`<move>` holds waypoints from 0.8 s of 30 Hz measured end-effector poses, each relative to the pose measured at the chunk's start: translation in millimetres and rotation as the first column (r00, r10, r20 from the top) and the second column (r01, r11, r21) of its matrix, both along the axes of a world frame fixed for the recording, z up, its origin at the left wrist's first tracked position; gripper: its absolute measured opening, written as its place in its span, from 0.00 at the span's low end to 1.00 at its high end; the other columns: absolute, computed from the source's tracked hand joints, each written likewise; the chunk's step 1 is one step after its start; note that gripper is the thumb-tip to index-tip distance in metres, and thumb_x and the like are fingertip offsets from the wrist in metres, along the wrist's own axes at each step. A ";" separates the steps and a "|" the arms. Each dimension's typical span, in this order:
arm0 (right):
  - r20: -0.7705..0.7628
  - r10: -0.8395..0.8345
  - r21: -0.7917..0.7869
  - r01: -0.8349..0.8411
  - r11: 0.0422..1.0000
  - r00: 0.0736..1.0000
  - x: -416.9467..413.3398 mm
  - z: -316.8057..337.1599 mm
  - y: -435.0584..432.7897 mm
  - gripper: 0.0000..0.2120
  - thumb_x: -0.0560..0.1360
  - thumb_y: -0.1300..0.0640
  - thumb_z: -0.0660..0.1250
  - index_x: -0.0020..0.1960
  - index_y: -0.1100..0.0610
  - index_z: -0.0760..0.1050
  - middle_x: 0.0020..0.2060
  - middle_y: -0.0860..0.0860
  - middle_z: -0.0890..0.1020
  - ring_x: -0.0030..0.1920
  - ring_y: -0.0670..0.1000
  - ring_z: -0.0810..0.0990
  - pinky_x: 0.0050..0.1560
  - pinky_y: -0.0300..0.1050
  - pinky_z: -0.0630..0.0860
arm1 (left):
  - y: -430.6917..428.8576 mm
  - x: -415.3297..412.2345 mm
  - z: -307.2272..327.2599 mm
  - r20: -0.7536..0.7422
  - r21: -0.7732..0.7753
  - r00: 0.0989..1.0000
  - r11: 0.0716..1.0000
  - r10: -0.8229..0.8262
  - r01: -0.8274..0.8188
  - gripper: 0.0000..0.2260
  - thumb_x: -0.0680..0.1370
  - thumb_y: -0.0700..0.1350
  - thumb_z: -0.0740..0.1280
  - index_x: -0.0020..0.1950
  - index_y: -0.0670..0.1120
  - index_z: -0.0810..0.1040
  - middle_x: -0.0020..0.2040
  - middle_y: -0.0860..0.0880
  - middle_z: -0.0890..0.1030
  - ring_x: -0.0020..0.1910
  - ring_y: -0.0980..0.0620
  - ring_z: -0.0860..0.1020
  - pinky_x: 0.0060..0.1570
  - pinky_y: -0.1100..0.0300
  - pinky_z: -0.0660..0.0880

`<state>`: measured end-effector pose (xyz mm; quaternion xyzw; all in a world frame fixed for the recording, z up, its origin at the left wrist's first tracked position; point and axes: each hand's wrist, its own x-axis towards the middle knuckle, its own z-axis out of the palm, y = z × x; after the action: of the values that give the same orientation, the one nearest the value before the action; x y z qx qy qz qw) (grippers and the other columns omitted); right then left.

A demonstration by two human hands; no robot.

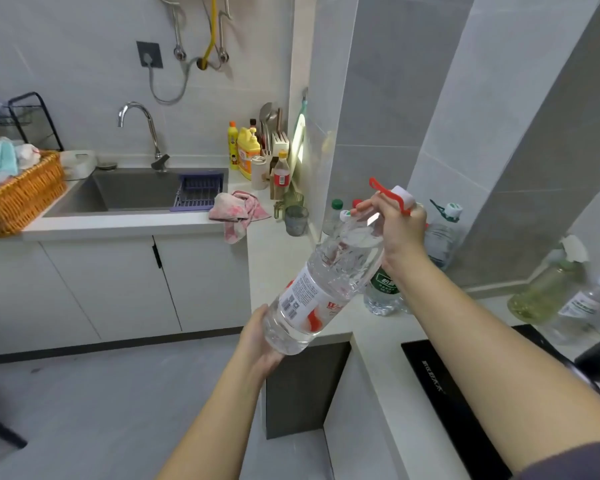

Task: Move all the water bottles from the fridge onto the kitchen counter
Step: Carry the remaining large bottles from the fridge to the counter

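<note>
Our right hand point(400, 225) curls its fingers round the bottle point(326, 282) neck above the tabletop point(274, 265); left hand point(260, 344) cups the base, off its edge.

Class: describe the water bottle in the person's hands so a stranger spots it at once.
Start at the white counter right of the sink. Over its corner a clear water bottle hangs tilted, left hand under its base, right hand gripping its neck. Unlike the green-labelled bottle standing behind, it is in the air, label red and white.
</note>
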<state>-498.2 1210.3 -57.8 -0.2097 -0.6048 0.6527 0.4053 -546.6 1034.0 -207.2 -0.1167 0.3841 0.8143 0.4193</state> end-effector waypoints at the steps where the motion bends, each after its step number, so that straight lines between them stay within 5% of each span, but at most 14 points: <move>1: 0.013 -0.006 0.011 0.006 1.000 1.000 -6.1 -5.4 7.7 0.04 0.74 0.67 0.68 0.41 0.65 0.80 0.32 0.52 0.84 0.36 0.49 0.83 0.37 0.39 0.78 | 8.9 -5.4 -6.1 -0.034 -0.074 0.999 0.997 -0.039 0.037 0.18 0.84 0.45 0.52 0.65 0.36 0.74 0.62 0.35 0.78 0.63 0.38 0.76 0.64 0.45 0.71; 5: 0.061 -0.073 0.118 0.065 0.991 0.996 -27.7 -27.6 31.0 0.10 0.75 0.67 0.70 0.41 0.54 0.72 0.34 0.54 0.83 0.38 0.49 0.83 0.44 0.38 0.79 | 44.2 -25.7 -28.2 -0.130 -0.289 0.976 0.948 -0.177 0.134 0.12 0.82 0.41 0.59 0.57 0.36 0.78 0.54 0.38 0.82 0.54 0.39 0.80 0.60 0.44 0.75; 8: 0.135 -0.139 0.201 0.110 0.973 0.981 -45.4 -47.2 48.6 0.04 0.73 0.66 0.72 0.42 0.60 0.78 0.39 0.57 0.84 0.39 0.44 0.82 0.39 0.28 0.73 | 74.7 -40.5 -40.4 -0.157 -0.399 0.946 0.894 -0.284 0.202 0.09 0.81 0.38 0.59 0.49 0.39 0.79 0.46 0.41 0.83 0.47 0.40 0.81 0.49 0.47 0.80; 11: 0.200 -0.194 0.249 0.141 0.958 0.960 -61.4 -67.8 68.5 0.01 0.71 0.67 0.71 0.42 0.65 0.79 0.39 0.59 0.84 0.40 0.48 0.81 0.36 0.26 0.72 | 105.5 -61.1 -63.9 -0.120 -0.436 0.921 0.853 -0.371 0.287 0.09 0.79 0.37 0.61 0.52 0.36 0.78 0.47 0.40 0.84 0.48 0.41 0.83 0.45 0.48 0.82; 14: 0.250 -0.233 0.307 0.151 0.940 0.940 -76.9 -83.8 86.3 0.04 0.71 0.66 0.71 0.41 0.68 0.78 0.35 0.57 0.82 0.35 0.42 0.76 0.34 0.30 0.71 | 131.6 -76.1 -89.2 -0.133 -0.447 0.898 0.834 -0.420 0.324 0.07 0.78 0.37 0.64 0.53 0.37 0.78 0.54 0.38 0.83 0.52 0.42 0.82 0.56 0.46 0.79; 19: 0.280 -0.278 0.350 0.172 0.921 0.919 -95.7 -103.2 107.2 0.04 0.70 0.66 0.73 0.41 0.60 0.79 0.34 0.50 0.80 0.33 0.39 0.74 0.35 0.32 0.72 | 163.6 -87.8 -120.3 -0.198 -0.522 0.852 0.787 -0.485 0.327 0.21 0.76 0.41 0.69 0.69 0.42 0.72 0.59 0.42 0.80 0.52 0.47 0.81 0.52 0.57 0.77; 24: 0.307 -0.335 0.361 0.216 0.907 0.891 -106.3 -120.0 118.8 0.04 0.69 0.66 0.74 0.41 0.60 0.79 0.34 0.51 0.81 0.35 0.44 0.76 0.39 0.40 0.75 | 181.7 -88.3 -122.1 -0.390 -0.749 0.571 0.609 -0.722 0.259 0.31 0.69 0.52 0.73 0.70 0.44 0.70 0.64 0.47 0.77 0.61 0.47 0.77 0.60 0.57 0.73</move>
<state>-604.5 1329.1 -177.8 -0.3430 -0.7295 0.4318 0.4046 -634.9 1215.7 -329.3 0.1701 0.7659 0.4621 0.4134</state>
